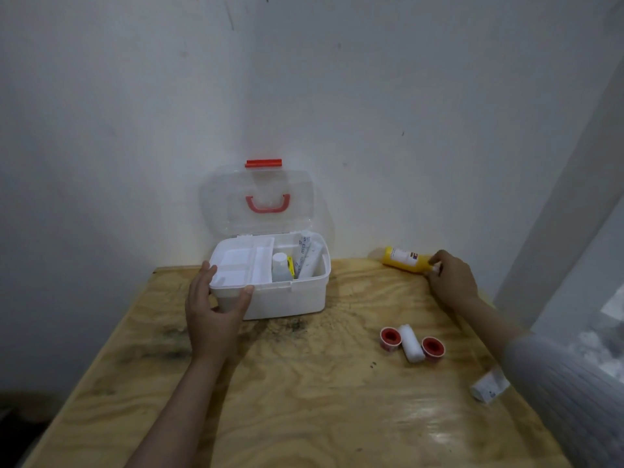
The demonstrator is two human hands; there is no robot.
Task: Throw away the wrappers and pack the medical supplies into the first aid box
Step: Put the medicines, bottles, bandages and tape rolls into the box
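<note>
The white first aid box (290, 297) stands open at the back of the table, its clear lid (258, 201) with a red handle leaning against the wall. Inside sit a white tray on the left, a small clear bottle (280, 266) and some packets on the right. My left hand (211, 307) grips the box's front left corner. My right hand (450, 280) closes on the cap end of a yellow bottle (403, 260) lying at the back right. Two red tape rolls (390, 338) (432, 347) flank a white bandage roll (411, 342) on the table.
A wrapped white packet (489, 386) lies near the table's right edge, partly under my right sleeve. The plywood table (304, 383) fits into a corner of white walls. Dark smudges mark the wood in front of the box.
</note>
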